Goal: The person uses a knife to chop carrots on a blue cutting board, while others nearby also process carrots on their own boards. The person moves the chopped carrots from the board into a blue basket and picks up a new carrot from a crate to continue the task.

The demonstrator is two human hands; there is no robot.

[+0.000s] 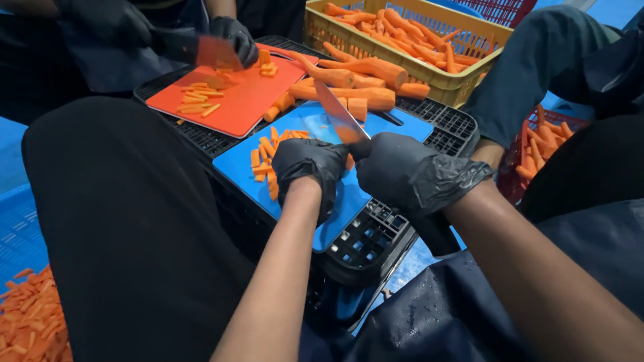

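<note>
Gloved right hand (409, 175) grips a knife (339, 115); left hand (308, 167) curls, seemingly pinning a carrot piece (349, 161), on the blue cutting board (295, 181).

My left hand (307, 167) in a black glove presses down on a carrot piece (349, 161) on the blue cutting board (295, 127). My right hand (409, 175) grips a big knife (339, 115), its blade tipped up over the board. Cut carrot sticks (266, 157) lie by my left hand. Across the black crate (376, 234), another person's gloved hand (235, 39) chops on a red board (231, 100). A yellow basket (396, 40) holds whole carrots.
</note>
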